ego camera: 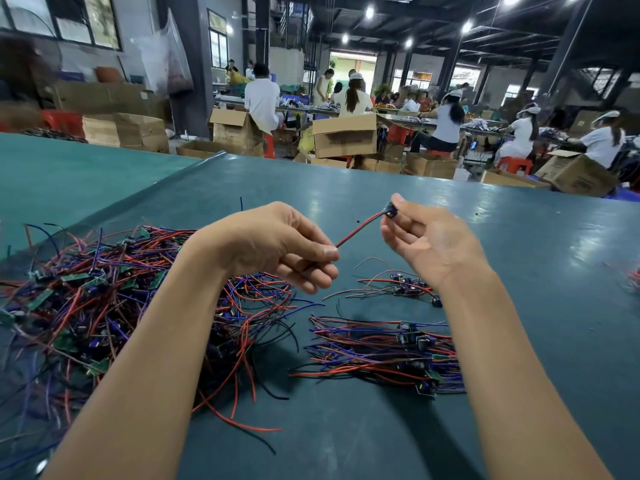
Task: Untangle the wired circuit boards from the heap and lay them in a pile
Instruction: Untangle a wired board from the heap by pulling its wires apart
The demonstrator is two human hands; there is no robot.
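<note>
**One board held up between my hands**

One small board is up off the bench, pinched between the thumb and forefinger of my right hand. The other fingers of that hand are loosely curled. Its red-and-black wire runs taut down to my left hand, which pinches the far end between thumb and curled forefinger. Under my left forearm lies the tangled heap of red, blue and black wires with green boards. Beside my right forearm sits the pile, its wires lying roughly side by side. A small cluster lies just beyond it. Behind the bench are cardboard boxes and seated people.
</note>
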